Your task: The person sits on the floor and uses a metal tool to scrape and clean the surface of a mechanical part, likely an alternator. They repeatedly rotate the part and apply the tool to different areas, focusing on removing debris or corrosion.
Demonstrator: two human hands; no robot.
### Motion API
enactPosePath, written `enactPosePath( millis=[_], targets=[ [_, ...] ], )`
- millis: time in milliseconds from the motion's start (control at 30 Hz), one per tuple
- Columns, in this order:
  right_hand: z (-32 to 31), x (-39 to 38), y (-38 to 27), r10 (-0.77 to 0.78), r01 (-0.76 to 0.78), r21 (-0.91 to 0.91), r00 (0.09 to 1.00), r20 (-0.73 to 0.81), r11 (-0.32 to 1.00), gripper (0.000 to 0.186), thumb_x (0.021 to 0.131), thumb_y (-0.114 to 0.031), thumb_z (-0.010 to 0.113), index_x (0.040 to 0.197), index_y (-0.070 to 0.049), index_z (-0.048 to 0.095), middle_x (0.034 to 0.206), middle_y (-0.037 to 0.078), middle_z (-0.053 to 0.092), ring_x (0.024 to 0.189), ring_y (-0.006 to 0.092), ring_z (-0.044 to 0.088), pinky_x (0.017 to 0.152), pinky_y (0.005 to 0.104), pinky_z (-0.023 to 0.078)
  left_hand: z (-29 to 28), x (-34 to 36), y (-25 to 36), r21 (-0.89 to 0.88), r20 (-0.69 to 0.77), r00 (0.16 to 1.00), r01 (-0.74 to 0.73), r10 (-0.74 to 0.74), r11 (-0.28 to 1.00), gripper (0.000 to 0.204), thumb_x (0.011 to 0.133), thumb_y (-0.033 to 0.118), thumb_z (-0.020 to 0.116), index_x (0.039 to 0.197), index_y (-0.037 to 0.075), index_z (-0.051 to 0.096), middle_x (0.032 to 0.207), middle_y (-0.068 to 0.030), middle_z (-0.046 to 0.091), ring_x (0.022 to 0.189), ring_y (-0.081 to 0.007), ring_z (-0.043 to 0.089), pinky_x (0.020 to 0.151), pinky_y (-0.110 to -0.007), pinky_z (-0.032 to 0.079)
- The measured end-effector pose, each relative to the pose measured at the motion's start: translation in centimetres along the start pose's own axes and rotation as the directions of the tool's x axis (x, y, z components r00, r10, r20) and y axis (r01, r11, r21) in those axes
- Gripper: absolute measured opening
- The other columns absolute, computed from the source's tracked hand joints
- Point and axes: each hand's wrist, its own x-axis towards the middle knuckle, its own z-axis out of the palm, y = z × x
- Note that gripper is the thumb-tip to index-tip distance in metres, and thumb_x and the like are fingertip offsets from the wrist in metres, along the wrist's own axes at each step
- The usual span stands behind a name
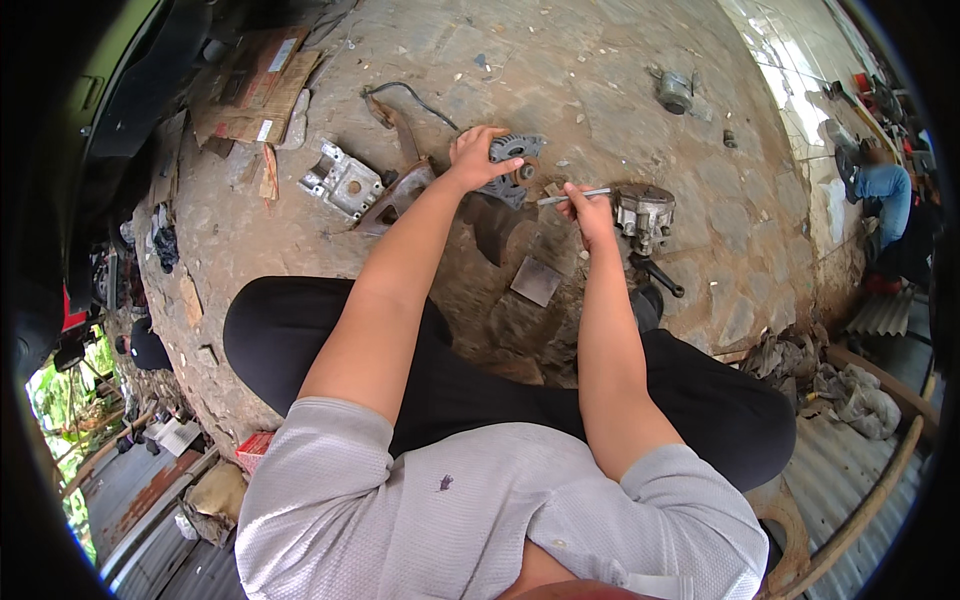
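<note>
On the stone floor ahead, a dark, round metal part [513,150] with a ribbed rim and a brownish hub is gripped at its left side by my left hand [474,158]. The thumb lies across its face toward the hub. My right hand [588,214] is closed round a slim silvery rod-like tool [602,191], whose left end points toward the round part, with a small gap between. Just right of that hand stands a round metal engine part [643,214]. A square metal plate [536,281] lies nearer to me, between my forearms.
Left of my left hand are a silver metal casing [341,182] and a rusty bracket [398,197]. A black lever [658,275] lies by my right forearm. Farther off are a cylindrical metal part [675,92] and flattened cardboard [250,95]. Another person's leg [880,195] shows far right.
</note>
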Motion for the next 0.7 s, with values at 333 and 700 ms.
enactPosePath(
  millis=[333,700],
  targets=[
    [3.1,0.3,-1.6,-0.240,0.243,0.025,0.966,-0.095,0.970,0.025,0.102,-0.024,0.070,0.106,0.000,0.072,0.085,0.006,0.074,0.076,0.0099,0.063,0.069,0.0246,0.048,-0.8,-0.6,-0.5,0.081,0.065,0.994,-0.095,0.090,0.992,0.100,0.073,0.072,0.081,0.150,0.017,0.050,0.155,-0.0130,0.043,0.148,-0.0397,0.032,0.122,-0.052,0.024],
    [0.8,0.4,-0.9,-0.088,0.089,0.044,0.996,-0.025,0.995,0.028,0.100,-0.028,0.072,0.101,0.000,0.072,0.078,0.006,0.071,0.066,0.0122,0.059,0.061,0.0274,0.043,-0.1,-0.3,-0.1,0.004,0.033,0.999,0.015,-0.015,1.000,0.098,0.073,0.071,0.083,0.149,0.018,0.051,0.152,-0.0112,0.045,0.148,-0.0369,0.031,0.122,-0.052,0.022]
  ],
)
